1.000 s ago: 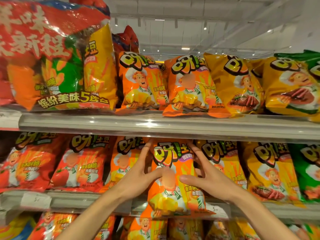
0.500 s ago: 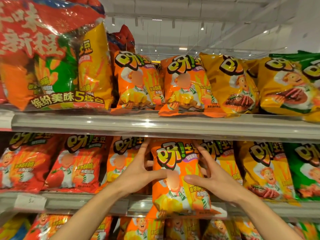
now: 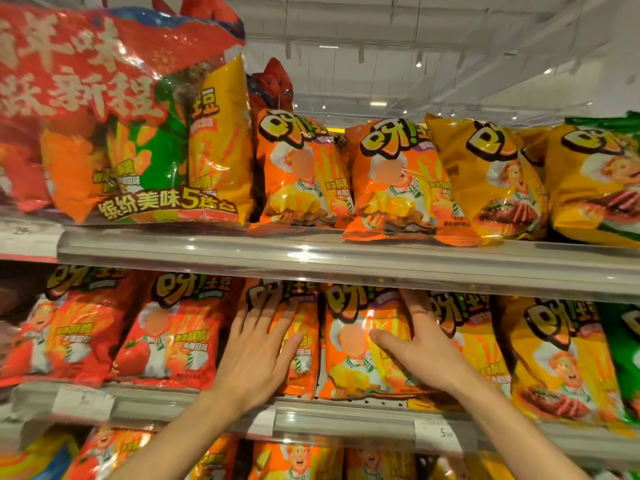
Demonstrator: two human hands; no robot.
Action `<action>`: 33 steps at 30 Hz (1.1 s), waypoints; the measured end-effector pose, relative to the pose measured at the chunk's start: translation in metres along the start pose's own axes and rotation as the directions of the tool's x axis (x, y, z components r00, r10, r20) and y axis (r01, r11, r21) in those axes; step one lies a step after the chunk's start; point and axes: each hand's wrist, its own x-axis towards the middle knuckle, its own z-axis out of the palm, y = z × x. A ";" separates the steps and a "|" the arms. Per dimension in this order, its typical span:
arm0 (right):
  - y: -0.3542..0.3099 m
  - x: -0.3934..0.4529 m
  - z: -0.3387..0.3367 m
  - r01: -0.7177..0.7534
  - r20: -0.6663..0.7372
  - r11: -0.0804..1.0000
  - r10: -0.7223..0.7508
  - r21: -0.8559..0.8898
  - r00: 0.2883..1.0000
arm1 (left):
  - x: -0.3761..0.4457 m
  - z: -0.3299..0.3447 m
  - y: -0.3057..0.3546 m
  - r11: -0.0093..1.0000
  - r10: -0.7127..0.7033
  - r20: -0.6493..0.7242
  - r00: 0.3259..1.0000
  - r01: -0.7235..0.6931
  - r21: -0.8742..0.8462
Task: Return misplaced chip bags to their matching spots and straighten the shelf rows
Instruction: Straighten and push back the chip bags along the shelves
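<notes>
Your view takes in three tiers of chip bags. The upper shelf (image 3: 346, 258) carries a big red multipack (image 3: 114, 109) at the left, then orange and yellow bags. On the middle shelf (image 3: 346, 422) the row runs from red tomato bags (image 3: 173, 334) at the left through orange bags to yellow steak bags (image 3: 561, 358) and a green one at the far right. Your right hand (image 3: 420, 348) grips the orange chip bag (image 3: 360, 344) standing upright in that row, thumb across its front, fingers (image 3: 415, 306) curled behind its right edge. Your left hand (image 3: 258, 355) lies flat, fingers spread, on the neighbouring orange bag (image 3: 304, 341) just to its left.
</notes>
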 end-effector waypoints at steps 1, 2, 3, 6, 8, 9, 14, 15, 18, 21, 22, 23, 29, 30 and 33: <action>-0.002 -0.002 0.002 0.000 0.017 0.999 0.001 -0.054 1.000 | 0.000 0.001 -0.002 1.000 0.000 0.007 1.000 0.000 0.009; -0.004 -0.005 0.004 -0.008 0.033 0.994 0.012 -0.110 0.999 | 0.000 0.002 -0.004 1.000 0.003 0.009 1.000 -0.003 0.016; -0.006 -0.009 0.006 -0.017 0.038 0.982 0.025 -0.187 0.999 | 0.000 0.003 -0.004 1.000 0.005 0.012 1.000 -0.005 0.023; -0.007 -0.019 0.018 0.060 -0.119 0.870 -0.135 -0.489 0.984 | 0.000 0.002 -0.003 1.000 0.012 0.012 1.000 -0.013 0.020; -0.004 -0.021 0.028 0.108 -0.211 0.801 -0.282 -0.589 0.936 | 0.000 0.003 -0.002 1.000 0.012 0.011 1.000 -0.013 0.023; -0.007 -0.020 0.032 0.122 -0.210 0.788 -0.305 -0.604 0.929 | 0.000 0.003 -0.002 0.999 0.010 0.011 1.000 -0.010 0.031; -0.016 -0.010 0.059 0.137 -0.105 0.735 -0.273 -0.664 0.956 | 0.001 0.003 0.000 0.998 0.001 0.004 1.000 -0.001 0.057; -0.017 -0.010 0.063 0.125 -0.099 0.733 -0.255 -0.668 0.962 | 0.000 0.003 0.000 0.998 -0.002 0.001 1.000 0.002 0.060; -0.017 -0.008 0.068 0.090 -0.131 0.739 -0.235 -0.668 0.963 | -0.001 0.004 -0.001 0.998 -0.011 -0.026 1.000 0.012 0.063; -0.017 -0.006 0.071 0.062 -0.154 0.742 -0.219 -0.667 0.963 | -0.002 0.005 -0.001 0.999 -0.013 -0.044 0.999 0.015 0.051; -0.017 -0.005 0.073 0.057 -0.159 0.741 -0.217 -0.669 0.963 | -0.002 0.005 -0.001 0.999 -0.013 -0.049 0.999 0.015 0.048; -0.017 -0.005 0.074 0.053 -0.161 0.742 -0.215 -0.668 0.963 | -0.002 0.006 -0.002 0.999 -0.014 -0.051 0.999 0.016 0.047; -0.016 -0.003 0.080 0.035 -0.183 0.741 -0.210 -0.671 0.960 | -0.001 0.009 -0.004 0.999 -0.020 -0.054 0.998 0.021 0.027; -0.016 -0.003 0.081 0.028 -0.191 0.740 -0.210 -0.672 0.959 | -0.001 0.009 -0.004 1.000 -0.018 -0.057 0.998 0.020 0.024; -0.016 -0.002 0.084 0.016 -0.203 0.744 -0.203 -0.668 0.958 | -0.001 0.009 -0.005 1.000 -0.015 -0.058 0.998 0.016 0.011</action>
